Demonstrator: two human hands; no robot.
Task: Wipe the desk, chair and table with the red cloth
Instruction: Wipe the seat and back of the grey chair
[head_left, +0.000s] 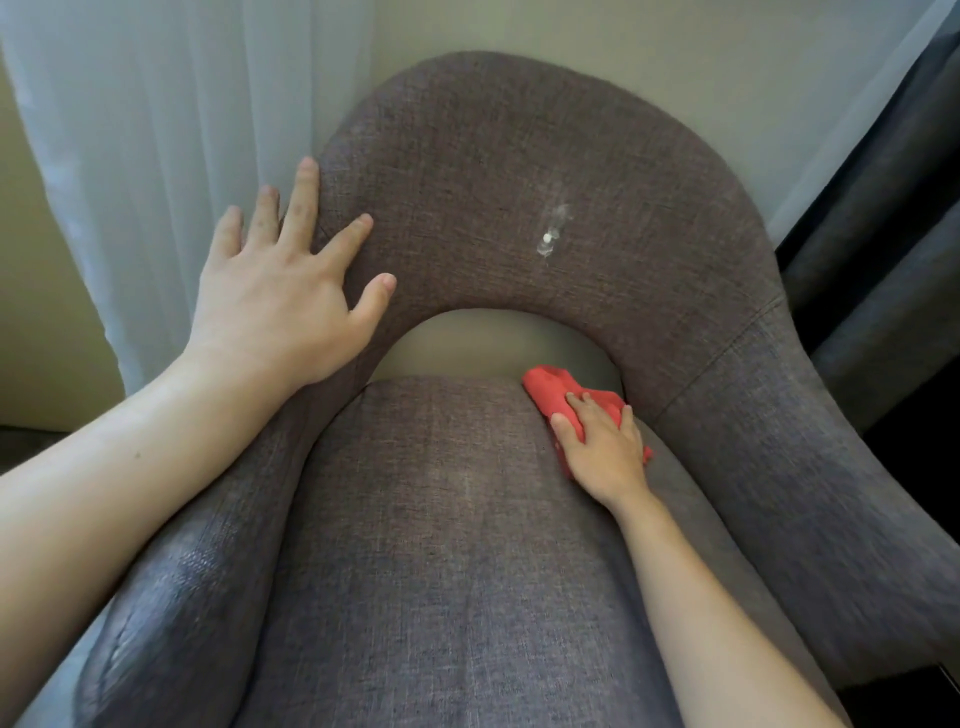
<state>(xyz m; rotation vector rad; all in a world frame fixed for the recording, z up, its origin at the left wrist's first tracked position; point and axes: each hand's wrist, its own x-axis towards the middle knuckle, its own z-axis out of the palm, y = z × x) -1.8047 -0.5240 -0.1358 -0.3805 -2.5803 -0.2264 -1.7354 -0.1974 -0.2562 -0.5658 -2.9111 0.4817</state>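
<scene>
A: Where are we w/ the wiping?

B: On the chair (519, 171) now. Our right hand (605, 447) lies flat on the red cloth (550, 389), pressing it onto the seat cushion (441, 519) at its back right corner, just under the curved backrest and beside the gap there. Fingers slightly spread over the cloth, thumb out to the left; it's a press-down, not a pinch.

A: And the left?

B: Our left hand (280, 291) holds nothing, fingers fanned wide, braced on the backrest's left shoulder, prob. to steady the chair. Sheer curtain (156, 156) just behind it.

A: How much is done?

B: Hard to say. Chair's mid-wipe as far as we can judge. There's a whitish smear (550, 234) on the backrest, well apart from the cloth, so that part looks untouched. The near left armrest has a sheen, maybe damp, can't tell. Desk & table aren't in view, so no call on those.

A: Which way does the cloth run?

B: It's bunched, elongated; long axis goes diagonally from upper left near the gap to lower right under our palm. The free red end pokes toward the seat's back edge; a bit shows past the wrist side too.
</scene>
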